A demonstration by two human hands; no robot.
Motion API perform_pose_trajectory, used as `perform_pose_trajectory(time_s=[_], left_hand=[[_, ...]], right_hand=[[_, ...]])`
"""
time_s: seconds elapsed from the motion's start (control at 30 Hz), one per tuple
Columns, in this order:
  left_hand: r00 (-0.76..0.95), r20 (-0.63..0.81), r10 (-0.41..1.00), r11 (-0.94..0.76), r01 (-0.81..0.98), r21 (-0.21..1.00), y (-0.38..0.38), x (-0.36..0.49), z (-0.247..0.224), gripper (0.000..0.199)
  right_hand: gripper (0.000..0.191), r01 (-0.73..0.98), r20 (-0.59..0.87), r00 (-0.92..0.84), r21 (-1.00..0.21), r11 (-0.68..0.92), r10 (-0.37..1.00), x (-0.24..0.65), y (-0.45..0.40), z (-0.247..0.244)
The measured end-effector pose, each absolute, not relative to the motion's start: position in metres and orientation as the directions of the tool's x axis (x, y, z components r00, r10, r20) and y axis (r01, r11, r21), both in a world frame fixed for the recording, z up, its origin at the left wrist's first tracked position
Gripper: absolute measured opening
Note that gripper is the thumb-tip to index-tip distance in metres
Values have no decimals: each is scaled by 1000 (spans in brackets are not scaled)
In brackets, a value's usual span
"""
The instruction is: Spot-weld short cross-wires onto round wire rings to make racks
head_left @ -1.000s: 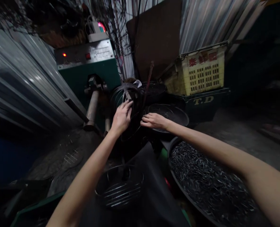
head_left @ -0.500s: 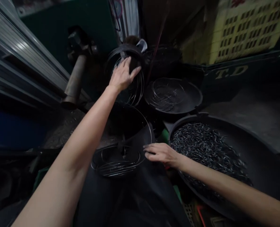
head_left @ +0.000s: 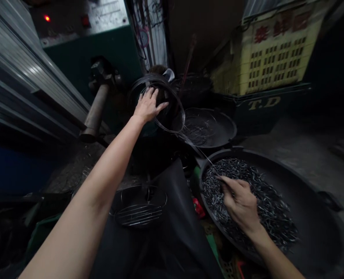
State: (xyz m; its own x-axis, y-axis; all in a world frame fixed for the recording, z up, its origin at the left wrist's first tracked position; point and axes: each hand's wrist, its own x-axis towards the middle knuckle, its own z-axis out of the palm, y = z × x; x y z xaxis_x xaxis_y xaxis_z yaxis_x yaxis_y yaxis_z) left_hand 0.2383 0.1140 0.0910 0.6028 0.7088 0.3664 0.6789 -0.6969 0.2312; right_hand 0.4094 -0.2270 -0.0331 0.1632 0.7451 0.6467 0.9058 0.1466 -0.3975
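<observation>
A loose coil of thin metal wire [head_left: 183,116] hangs at the upper middle of the head view. My left hand [head_left: 147,105] reaches to its near side, fingers spread and thumb out, seemingly resting against the loops; exact contact is unclear. From the coil a strand of wire [head_left: 208,158] runs down to the right. My right hand [head_left: 243,205] pinches its end between thumb and forefinger, above a large dark pan [head_left: 314,228]. Short bent metal pieces [head_left: 227,166] lie heaped in that pan, under and around the hand.
A smaller pan [head_left: 225,130] with wire loops stands behind the large one. A metal cylinder [head_left: 97,104] juts from the green machine [head_left: 113,50] at left. Close to my lap sits a wire rack [head_left: 139,215]. A yellow crate [head_left: 273,66] stands at the upper right.
My right hand has moved right and slightly down, over the large pan, drawing the wire strand out straighter. My left hand stays at the coil. The view has tilted up a little.
</observation>
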Motion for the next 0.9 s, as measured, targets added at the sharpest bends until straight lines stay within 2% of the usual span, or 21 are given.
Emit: perform_pose_trajectory(time_s=[0.1,0.17,0.23,0.3,0.4,0.47,0.53,0.63,0.7,0.73,0.8,0.83,0.9], left_hand=[[596,271,756,-634,770,76,99,238,101,75],[598,218,771,-611,792,-11,91,238,106,78],[607,191,771,-607,792,-66,88,238,107,79],[618,184,765,-613,785,-90,90,236,108,79],[602,147,785,-602,797,-50,102,230,112,80],[532,124,838,-539,842,32,111,224,116,80],[429,115,896,-441,889,120,114,221,122,83],[344,200,917,-390,876,283,95,221,127,74],[359,260,896,-443,730,521,64,218,124,58],[397,249,884,-452,586,672,43,212,121,55],[520,133,844,-319,287,903,-6,188,111,65],[570,90,816,-234,183,955,-32,171,105,67],[561,31,827,-100,93,991,-84,128,94,62]], right_hand=[[37,965,573,1,-216,149,820,406,-195,-25],[37,983,561,20,-161,85,828,417,-172,-22],[33,964,600,179,-265,-17,780,438,-159,-17],[29,884,618,387,-459,-86,684,462,-157,-7],[30,704,547,618,-704,-89,564,488,-171,16],[27,537,456,706,-843,10,542,492,-184,32],[22,296,341,748,-939,173,569,486,-194,43],[19,-65,182,723,-943,327,667,469,-202,51],[24,-213,102,674,-921,325,731,453,-204,52],[25,-260,76,651,-912,316,755,444,-205,52],[25,-317,51,611,-899,303,790,420,-207,44],[24,-335,42,594,-895,295,803,405,-209,37],[21,-352,10,576,-899,259,817,371,-214,15]])
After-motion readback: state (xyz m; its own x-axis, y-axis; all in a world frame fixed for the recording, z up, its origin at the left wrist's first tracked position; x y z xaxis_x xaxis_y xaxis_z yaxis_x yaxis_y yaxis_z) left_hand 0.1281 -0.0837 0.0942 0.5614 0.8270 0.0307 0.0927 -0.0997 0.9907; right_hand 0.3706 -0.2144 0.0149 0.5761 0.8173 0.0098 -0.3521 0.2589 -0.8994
